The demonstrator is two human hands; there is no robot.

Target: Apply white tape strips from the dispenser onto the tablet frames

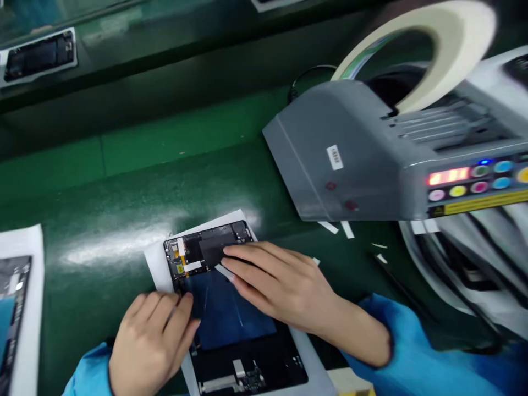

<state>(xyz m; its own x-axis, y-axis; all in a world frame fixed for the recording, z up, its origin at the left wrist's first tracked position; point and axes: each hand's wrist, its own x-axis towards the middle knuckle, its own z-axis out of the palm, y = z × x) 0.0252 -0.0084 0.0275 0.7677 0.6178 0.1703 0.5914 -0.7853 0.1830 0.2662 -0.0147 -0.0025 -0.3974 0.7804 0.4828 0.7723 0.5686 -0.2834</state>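
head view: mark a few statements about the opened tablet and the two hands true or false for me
1. The right hand lays its fingers on the opened tablet. True.
2. The left hand is raised well clear of the tablet. False: it rests at the tablet's left edge.
3. The tablet lies on a white sheet on the green belt. True.
4. The grey tape dispenser stands left of the tablet. False: it stands to the right, farther back.
5. A roll of tape sits on the dispenser. True.
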